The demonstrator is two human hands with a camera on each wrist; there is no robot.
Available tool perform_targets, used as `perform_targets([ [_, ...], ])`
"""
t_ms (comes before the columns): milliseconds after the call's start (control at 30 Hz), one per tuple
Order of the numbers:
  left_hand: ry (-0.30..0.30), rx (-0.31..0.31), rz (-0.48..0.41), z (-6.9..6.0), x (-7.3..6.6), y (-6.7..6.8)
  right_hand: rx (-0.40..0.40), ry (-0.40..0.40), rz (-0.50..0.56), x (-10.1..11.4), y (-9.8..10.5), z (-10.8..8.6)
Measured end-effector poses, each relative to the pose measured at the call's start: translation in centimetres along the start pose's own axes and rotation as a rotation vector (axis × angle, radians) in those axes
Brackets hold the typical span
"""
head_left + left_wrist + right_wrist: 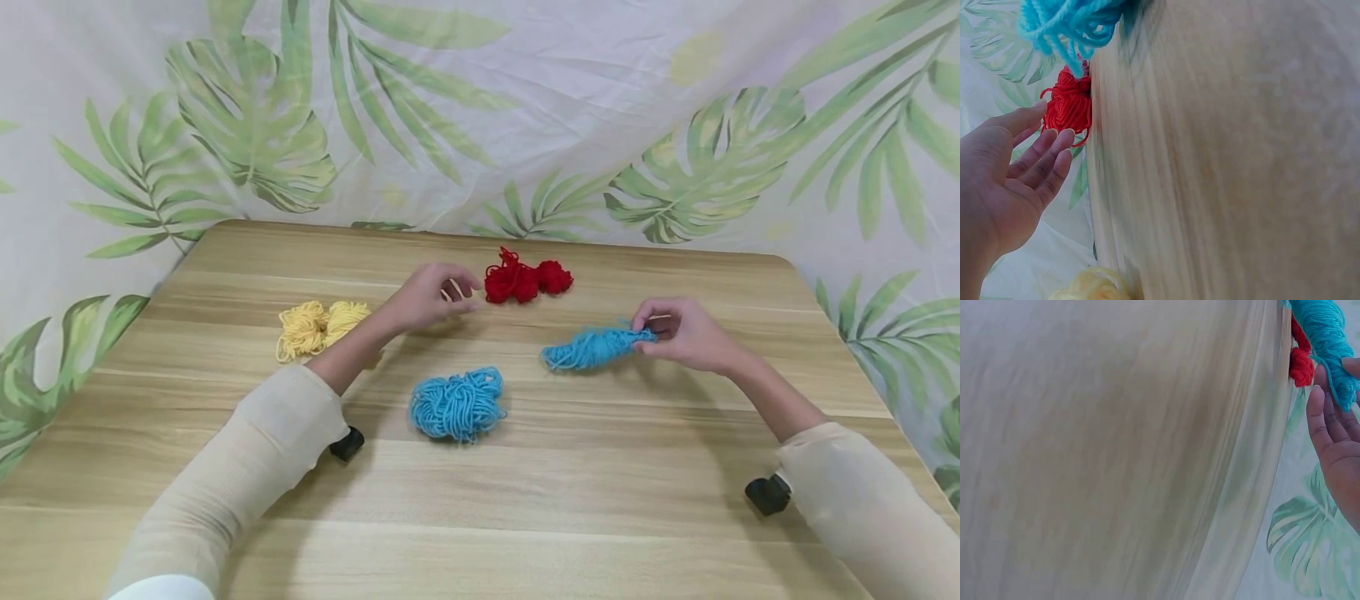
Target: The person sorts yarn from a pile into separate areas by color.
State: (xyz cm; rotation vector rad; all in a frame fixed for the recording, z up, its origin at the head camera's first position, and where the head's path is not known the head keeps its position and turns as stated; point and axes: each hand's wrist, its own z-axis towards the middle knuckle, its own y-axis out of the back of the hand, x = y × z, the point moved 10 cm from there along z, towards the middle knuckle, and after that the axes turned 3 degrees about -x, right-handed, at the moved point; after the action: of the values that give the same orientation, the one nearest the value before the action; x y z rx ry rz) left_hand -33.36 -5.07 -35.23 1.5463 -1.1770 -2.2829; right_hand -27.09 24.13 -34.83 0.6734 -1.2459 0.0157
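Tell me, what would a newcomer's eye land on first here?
Probably the vivid red yarn, near the far edge of the wooden table. Next might come the blue yarn bundle to the right of the middle, one end pinched in the person's right grip. Behind the table, a pale cloth with large green leaves fills the background.

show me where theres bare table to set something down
The widest bare patch of table lies in front of the near blue yarn, between the left sleeve and right sleeve. Another runs right of the red yarn, beyond the right hand. It is crowded at the left hand, between yellow yarn and red yarn.
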Motion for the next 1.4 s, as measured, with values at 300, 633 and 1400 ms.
perform_targets([
  [300, -0.036, 0.011, 0.009, -0.3, -0.5, -0.2, -0.075, -0.034, -0.010, -1.0, 2.4, -1.3],
  [633, -0.069, 0.053, 0.000, -0.8, -1.3, -0.8, -0.170, -0.114, -0.053, -2.6, 5.1, -3.1],
  [1400, -0.086, 0.112, -0.029, -2.5, -2.3, -1.1, -0.312, -0.194, -0.121, -4.9, 9.3, -6.6],
])
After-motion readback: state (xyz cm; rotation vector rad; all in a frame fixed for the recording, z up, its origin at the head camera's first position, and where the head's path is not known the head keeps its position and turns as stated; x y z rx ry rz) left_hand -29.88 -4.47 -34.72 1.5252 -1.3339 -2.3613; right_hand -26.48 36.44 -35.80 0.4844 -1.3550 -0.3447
